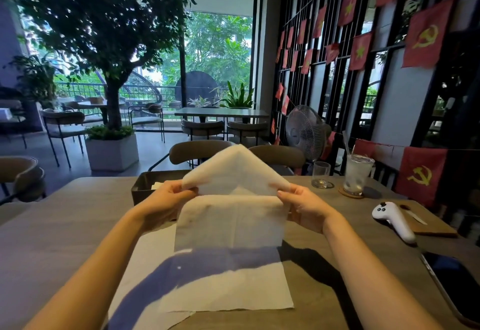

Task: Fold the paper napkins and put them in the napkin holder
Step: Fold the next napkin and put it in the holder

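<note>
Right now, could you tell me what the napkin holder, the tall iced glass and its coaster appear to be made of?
Napkin holder: dark and matte, maybe wood or leatherette; too shadowed to say.
Tall glass: clear glass or hard plastic; ice shows through.
Coaster: looks like cork or wood, tan with a dull finish.

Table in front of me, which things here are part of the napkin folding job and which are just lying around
Part of the job:
held napkin, pinched by left hand and right hand
flat napkins on the table
napkin holder

Just lying about:
empty glass
iced drink on a coaster
white controller
phone
</note>
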The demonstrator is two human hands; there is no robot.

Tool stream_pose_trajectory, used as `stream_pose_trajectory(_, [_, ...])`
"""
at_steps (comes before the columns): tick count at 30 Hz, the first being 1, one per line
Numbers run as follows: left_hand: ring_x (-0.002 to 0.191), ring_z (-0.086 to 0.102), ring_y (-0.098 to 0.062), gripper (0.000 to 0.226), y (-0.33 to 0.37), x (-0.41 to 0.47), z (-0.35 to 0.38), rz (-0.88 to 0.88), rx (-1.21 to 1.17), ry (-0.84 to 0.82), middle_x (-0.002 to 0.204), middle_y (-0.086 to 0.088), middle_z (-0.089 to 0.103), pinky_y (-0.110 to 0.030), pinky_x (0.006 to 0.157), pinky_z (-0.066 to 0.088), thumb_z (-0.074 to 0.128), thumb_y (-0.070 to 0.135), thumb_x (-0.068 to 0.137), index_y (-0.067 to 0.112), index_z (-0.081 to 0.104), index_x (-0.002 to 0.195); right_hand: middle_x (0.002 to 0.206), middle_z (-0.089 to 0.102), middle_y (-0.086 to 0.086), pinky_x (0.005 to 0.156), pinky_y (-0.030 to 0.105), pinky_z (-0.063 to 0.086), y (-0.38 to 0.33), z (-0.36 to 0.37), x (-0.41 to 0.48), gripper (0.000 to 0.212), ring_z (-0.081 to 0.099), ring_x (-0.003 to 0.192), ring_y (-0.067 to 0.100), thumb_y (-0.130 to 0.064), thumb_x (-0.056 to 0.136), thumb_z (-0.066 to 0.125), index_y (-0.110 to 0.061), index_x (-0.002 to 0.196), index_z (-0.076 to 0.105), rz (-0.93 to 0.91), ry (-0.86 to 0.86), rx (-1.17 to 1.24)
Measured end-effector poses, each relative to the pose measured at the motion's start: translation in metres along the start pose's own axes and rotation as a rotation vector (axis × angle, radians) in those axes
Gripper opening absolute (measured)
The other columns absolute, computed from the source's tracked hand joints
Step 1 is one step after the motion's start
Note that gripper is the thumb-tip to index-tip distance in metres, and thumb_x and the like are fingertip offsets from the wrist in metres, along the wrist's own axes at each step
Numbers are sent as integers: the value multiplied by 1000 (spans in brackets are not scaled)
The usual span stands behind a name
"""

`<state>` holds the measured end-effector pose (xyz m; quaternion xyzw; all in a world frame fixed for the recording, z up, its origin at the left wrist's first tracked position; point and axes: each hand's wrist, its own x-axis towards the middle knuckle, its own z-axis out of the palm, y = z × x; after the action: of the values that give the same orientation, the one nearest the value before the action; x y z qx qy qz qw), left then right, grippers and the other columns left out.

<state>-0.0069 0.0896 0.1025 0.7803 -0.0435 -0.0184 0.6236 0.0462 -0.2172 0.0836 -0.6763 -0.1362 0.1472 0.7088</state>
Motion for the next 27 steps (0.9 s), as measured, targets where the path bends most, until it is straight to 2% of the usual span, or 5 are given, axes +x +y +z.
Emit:
stream_pose_trajectory(7, [88, 66, -23, 38, 21, -4, -14, 106, -24, -23, 89, -3, 74, -45, 91, 53, 46, 3, 94, 19, 79, 84, 92, 75, 10, 75, 36, 61, -29, -4, -5, 46, 73, 86, 21, -28, 52, 92, -10, 92, 79, -159, -185, 38])
stream_pose_trajectory(15, [98, 68, -19, 48, 24, -6, -24, 222, -67, -222, 111, -3, 71, -24, 71, 56, 87, 40, 52, 19, 78, 95, 104, 74, 15, 74, 33, 59, -40, -1, -20, 65, 72, 92, 27, -59, 66, 70, 3, 83, 77, -136, -265, 195])
stream_pose_trajectory(18, [111, 62, -28, 72, 14, -4, -31, 177, -169, -366, 125, -9, 64, -36, 82, 55, 84, 48, 50, 16, 69, 113, 87, 76, 9, 67, 32, 55, -43, 0, -21, 77, 73, 75, 20, -65, 82, 30, -5, 69, 78, -84, -116, -5])
stream_pose_trajectory(21, [121, 54, -37, 81, 5, -1, -35, 73, -341, -479, 136, -13, 55, -52, 91, 50, 82, 38, 56, 21, 55, 130, 74, 66, 11, 58, 21, 44, -46, 2, -16, 61, 58, 57, 15, -57, 85, 40, -9, 70, 74, -96, -11, -93])
stream_pose_trajectory(27, [112, 59, -38, 75, 3, 2, -11, -21, -127, -499, 134, -13, 56, -46, 89, 54, 73, 61, 62, 37, 53, 130, 92, 73, 17, 96, 50, 47, -59, 16, -8, 69, 59, 99, 35, -57, 85, 42, 3, 76, 75, -114, -177, -199])
